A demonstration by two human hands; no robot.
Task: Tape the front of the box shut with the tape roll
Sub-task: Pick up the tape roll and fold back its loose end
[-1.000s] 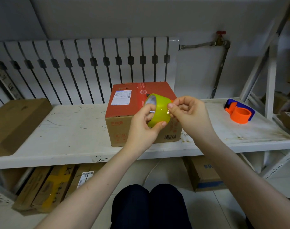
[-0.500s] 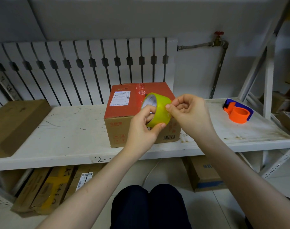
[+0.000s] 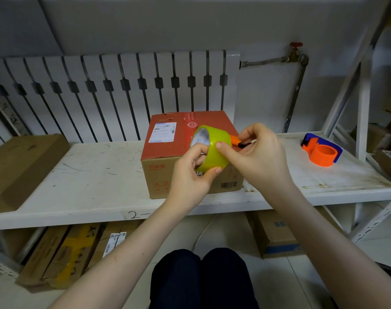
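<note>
White metal shelf (image 3: 89, 186), scratched and scuffed, "2-" handwritten on its front lip. Behind it, white ribbed radiator (image 3: 114, 85) against grey wall; pipe with red-handled valve (image 3: 296, 51) running off radiator's right end. White angled upright of shelving frame (image 3: 364, 97) at right.

On shelf, left: flat brown cardboard carton (image 3: 18, 168), partly out of frame. Centre: box (image 3: 170, 152), red top with white shipping label, plain brown front face with barcode at lower right; front face close to shelf's front edge. Right, well apart from box: orange and blue tape dispenser (image 3: 321, 150), lying by itself.

Below shelf: flattened cartons (image 3: 63, 253) at left, one more carton with blue print (image 3: 277, 235) at right, pale tiled floor. Dark trouser knees at bottom centre.

Tape roll (image 3: 213, 148), yellow-green, raised in air in front of box, covering part of box's upper front edge; not touching box as far as can be told. Left hand (image 3: 190, 175) clasped on roll: fingers through core, thumb pressed against lower outer face. Right hand (image 3: 257, 155) curled just beside roll on its right, thumb tip pressed on roll's outer surface, remaining fingers folded around small orange and black object (image 3: 239, 141), kind unclear. Loose tape end not discernible.
</note>
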